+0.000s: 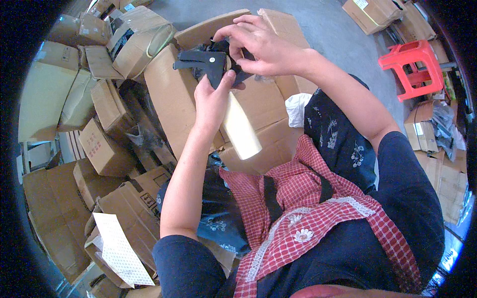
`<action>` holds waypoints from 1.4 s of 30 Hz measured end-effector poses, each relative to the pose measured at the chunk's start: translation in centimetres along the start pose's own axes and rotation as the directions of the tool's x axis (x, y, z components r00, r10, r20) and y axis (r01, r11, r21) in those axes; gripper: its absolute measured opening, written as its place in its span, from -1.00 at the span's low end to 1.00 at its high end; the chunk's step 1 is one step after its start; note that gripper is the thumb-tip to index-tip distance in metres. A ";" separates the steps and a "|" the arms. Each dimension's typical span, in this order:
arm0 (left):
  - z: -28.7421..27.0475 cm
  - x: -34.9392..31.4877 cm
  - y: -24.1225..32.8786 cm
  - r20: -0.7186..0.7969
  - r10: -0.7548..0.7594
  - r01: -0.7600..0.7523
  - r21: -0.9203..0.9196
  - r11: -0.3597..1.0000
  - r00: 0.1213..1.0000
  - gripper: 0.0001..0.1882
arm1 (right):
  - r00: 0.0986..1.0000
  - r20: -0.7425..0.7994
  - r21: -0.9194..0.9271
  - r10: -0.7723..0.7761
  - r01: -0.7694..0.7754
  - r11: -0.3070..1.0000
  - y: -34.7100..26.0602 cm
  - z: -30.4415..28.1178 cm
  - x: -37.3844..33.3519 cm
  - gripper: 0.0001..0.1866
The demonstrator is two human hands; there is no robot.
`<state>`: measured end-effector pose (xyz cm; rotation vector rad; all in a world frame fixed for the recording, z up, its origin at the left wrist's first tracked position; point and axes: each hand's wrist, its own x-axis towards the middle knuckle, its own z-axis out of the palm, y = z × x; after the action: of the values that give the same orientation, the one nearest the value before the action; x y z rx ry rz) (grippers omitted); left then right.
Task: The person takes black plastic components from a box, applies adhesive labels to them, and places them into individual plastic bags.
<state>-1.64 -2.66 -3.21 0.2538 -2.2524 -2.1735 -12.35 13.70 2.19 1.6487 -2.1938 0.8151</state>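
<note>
My left hand (213, 97) is closed, its thumb pressed on a black strap-like piece (193, 61) with forked ends and a small round white dot. A pale cream, tube-like piece (240, 129) runs from under this hand toward my lap; whether it is a roll or a folded sheet I cannot tell. My right hand (263, 48) is bent over the black piece from the right, thumb and fingers curled together beside it. What lies between those fingertips is hidden. Behind both hands stands an open cardboard box (171, 99) with dark items in it.
Stacked cardboard boxes (107, 149) crowd the left side. A white dotted sheet (121, 251) lies over one at lower left. A red plastic stool (415, 69) stands at right, near more boxes (372, 15). White crumpled material (297, 109) rests by my right knee.
</note>
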 end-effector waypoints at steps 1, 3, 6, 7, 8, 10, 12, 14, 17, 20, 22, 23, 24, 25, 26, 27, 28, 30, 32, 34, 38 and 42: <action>0.0 -0.1 -0.1 -0.004 0.004 -0.004 0.007 1.000 1.000 -0.75 | 1.000 0.018 -0.011 0.005 -0.005 1.000 0.0 0.2 0.0 -0.44; 0.2 -0.3 0.2 -0.006 0.014 -0.014 0.020 1.000 1.000 -0.75 | 0.997 0.073 0.008 0.035 -0.035 0.999 0.0 0.2 -0.2 -0.44; 0.2 -0.1 0.0 0.019 0.011 -0.010 -0.067 0.998 1.000 -0.74 | 0.995 0.082 -0.004 0.050 -0.050 0.999 -0.1 0.4 -0.3 -0.46; 0.2 -0.1 -0.1 0.021 0.027 -0.025 -0.077 0.997 0.999 -0.74 | 0.996 0.073 -0.015 0.050 -0.049 0.999 -0.1 0.4 -0.3 -0.46; 0.2 -0.1 -0.2 0.020 0.041 -0.039 -0.087 0.995 0.999 -0.75 | 0.997 0.061 -0.054 0.038 -0.034 0.998 -0.2 0.5 -0.2 -0.47; 0.2 -0.2 -0.2 0.023 0.049 -0.047 -0.071 0.996 0.999 -0.75 | 0.999 0.040 -0.134 0.012 -0.006 0.991 -0.4 0.6 -0.1 -0.47; 0.1 -0.4 -0.1 0.032 0.036 -0.036 -0.018 0.999 0.999 -0.76 | 0.999 0.012 -0.186 -0.035 0.037 0.982 -0.5 1.1 -0.2 -0.45; -0.1 -0.2 -0.5 0.038 0.053 -0.052 -0.022 0.998 0.998 -0.76 | 0.998 -0.021 -0.259 -0.067 0.060 0.964 -0.8 1.3 -0.1 -0.42; -0.2 -0.3 -0.6 0.048 0.033 -0.031 -0.034 0.999 0.998 -0.78 | 0.997 -0.060 -0.375 -0.056 0.029 0.926 -1.3 1.1 0.1 -0.37; 0.0 -0.4 -0.2 0.079 -0.034 0.037 -0.039 0.999 0.996 -0.76 | 0.991 -0.129 -0.481 -0.036 -0.031 0.876 -1.2 0.3 0.7 -0.48; 0.1 -0.4 -0.4 0.109 -0.049 0.049 0.005 0.999 0.993 -0.75 | 0.975 -0.211 -0.491 -0.067 -0.047 0.870 -1.2 -0.4 1.6 -0.59; 0.2 -0.4 -0.9 0.128 -0.036 0.030 0.048 0.998 0.991 -0.74 | 0.972 -0.229 -0.452 -0.054 -0.057 0.890 -1.0 -0.4 1.7 -0.57; 0.5 -0.3 -1.4 0.152 -0.020 0.006 0.088 0.996 0.988 -0.73 | 0.981 -0.191 -0.324 0.018 -0.080 0.943 0.3 -0.2 0.9 -0.44; 0.7 -0.2 -1.7 0.185 -0.004 -0.020 0.125 0.992 0.983 -0.73 | 0.986 -0.143 -0.192 0.084 -0.111 0.975 1.4 -0.1 0.1 -0.29; 0.7 -0.2 -2.2 0.212 0.004 -0.040 0.163 0.986 0.977 -0.72 | 0.985 -0.087 -0.051 0.149 -0.154 0.987 1.0 -0.1 0.0 -0.25; 0.8 -0.2 -2.7 0.240 0.012 -0.062 0.201 0.978 0.971 -0.71 | 0.979 -0.026 -0.013 0.202 -0.202 0.979 0.8 0.1 -0.2 -0.25; 1.0 -0.3 -3.2 0.236 0.045 -0.091 0.190 0.978 0.971 -0.68 | 0.967 0.037 0.022 0.251 -0.252 0.967 0.7 0.6 -0.4 -0.25; 1.2 -0.9 -1.5 0.245 0.036 -0.113 0.308 0.945 0.969 -0.67 | 0.951 0.115 -0.015 0.285 -0.286 0.958 0.7 1.2 -0.8 -0.23; 1.2 -1.0 -1.1 0.252 0.022 -0.115 0.359 0.926 0.968 -0.66 | 0.870 0.242 0.198 0.430 -0.478 0.856 0.4 0.8 -0.5 -0.23; 1.1 -1.0 -1.7 0.255 0.003 -0.094 0.346 0.934 0.967 -0.65 | 0.814 0.310 0.310 0.491 -0.575 0.758 0.3 0.7 -0.4 -0.24; 1.9 -1.2 -0.7 0.223 0.013 -0.062 0.214 0.975 0.975 -0.65 | 0.822 0.269 0.377 0.502 -0.569 0.730 1.4 0.7 -0.6 -0.24; 2.1 -1.3 -0.4 0.177 0.012 -0.051 0.215 0.975 0.984 -0.66 | 0.821 0.285 0.461 0.494 -0.569 0.681 1.6 0.5 -0.3 -0.24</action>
<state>-0.51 -0.48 -3.52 0.0265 -2.5737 -2.0041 -13.71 13.97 1.20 1.2593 -2.7853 1.6413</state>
